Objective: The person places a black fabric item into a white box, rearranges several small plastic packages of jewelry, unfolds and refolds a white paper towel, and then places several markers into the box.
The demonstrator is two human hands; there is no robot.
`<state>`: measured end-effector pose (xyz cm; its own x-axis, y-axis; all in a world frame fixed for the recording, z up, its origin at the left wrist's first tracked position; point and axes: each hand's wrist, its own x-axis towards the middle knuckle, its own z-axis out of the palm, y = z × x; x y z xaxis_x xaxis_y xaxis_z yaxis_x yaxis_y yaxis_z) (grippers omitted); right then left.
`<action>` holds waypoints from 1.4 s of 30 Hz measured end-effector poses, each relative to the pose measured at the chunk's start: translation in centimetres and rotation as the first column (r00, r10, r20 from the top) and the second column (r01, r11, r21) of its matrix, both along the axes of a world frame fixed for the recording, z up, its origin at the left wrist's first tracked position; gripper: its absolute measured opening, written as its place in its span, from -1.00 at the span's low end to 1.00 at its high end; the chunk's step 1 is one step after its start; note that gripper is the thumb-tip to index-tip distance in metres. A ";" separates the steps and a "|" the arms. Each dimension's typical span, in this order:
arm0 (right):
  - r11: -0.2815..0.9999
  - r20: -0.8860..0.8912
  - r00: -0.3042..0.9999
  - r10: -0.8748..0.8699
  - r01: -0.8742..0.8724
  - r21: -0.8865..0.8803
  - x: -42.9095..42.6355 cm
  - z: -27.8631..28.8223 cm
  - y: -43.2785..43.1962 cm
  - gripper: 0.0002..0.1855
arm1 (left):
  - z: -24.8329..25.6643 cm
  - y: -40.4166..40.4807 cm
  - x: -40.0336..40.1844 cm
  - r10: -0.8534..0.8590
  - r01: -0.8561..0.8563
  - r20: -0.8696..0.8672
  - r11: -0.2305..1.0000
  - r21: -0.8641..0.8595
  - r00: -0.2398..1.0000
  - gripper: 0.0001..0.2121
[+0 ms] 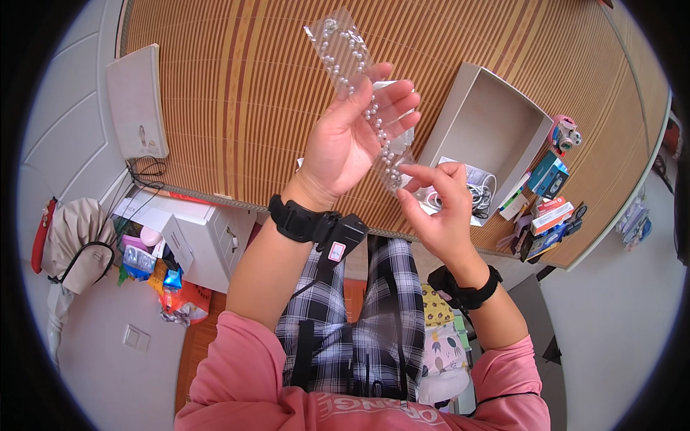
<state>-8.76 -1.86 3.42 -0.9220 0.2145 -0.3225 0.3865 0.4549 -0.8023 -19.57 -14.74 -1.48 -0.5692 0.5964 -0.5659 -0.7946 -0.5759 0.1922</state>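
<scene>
A string of white pearl-like beads (381, 133) lies inside a long, narrow clear plastic bag (350, 51), which slants across my left palm above the bamboo mat. My left hand (350, 134) is palm up, its thumb over the bag and its fingers stretched out behind it. At the bag's lower right end, the thumb and forefinger of my right hand (444, 202) are at its edge, close to the last beads. Behind my left fingers is some white and clear packaging (401, 141), partly hidden.
Right of my hands stands an open white box (458, 110) with coiled white cables (482, 196) near its lower end. Small boxes (549, 175) and a pink figurine (563, 132) are beyond it. A white flat case (137, 102) lies at the mat's left edge, near black cables (148, 169).
</scene>
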 end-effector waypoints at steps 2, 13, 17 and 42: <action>0.998 0.059 0.998 -0.028 0.031 -0.062 0.4 -0.2 0.0 -0.78 | -0.1 0.2 0.0 0.025 -0.028 0.047 0.998 0.062 0.999 -0.66; 0.998 0.047 0.998 -0.050 0.052 -0.035 0.8 -0.8 0.0 -0.87 | -0.6 0.2 0.4 0.033 -0.056 0.121 0.979 0.196 0.992 -0.63; 0.957 0.082 0.991 -0.104 0.122 -0.263 1.2 -1.3 0.1 -0.88 | -0.7 0.1 0.4 0.033 -0.058 0.125 0.978 0.200 0.992 -0.63; 0.857 0.377 0.888 -0.265 0.396 -0.330 2.1 -2.8 -1.0 -0.89 | -1.5 -0.5 -0.2 -0.042 0.047 0.046 0.990 -0.134 0.998 -0.67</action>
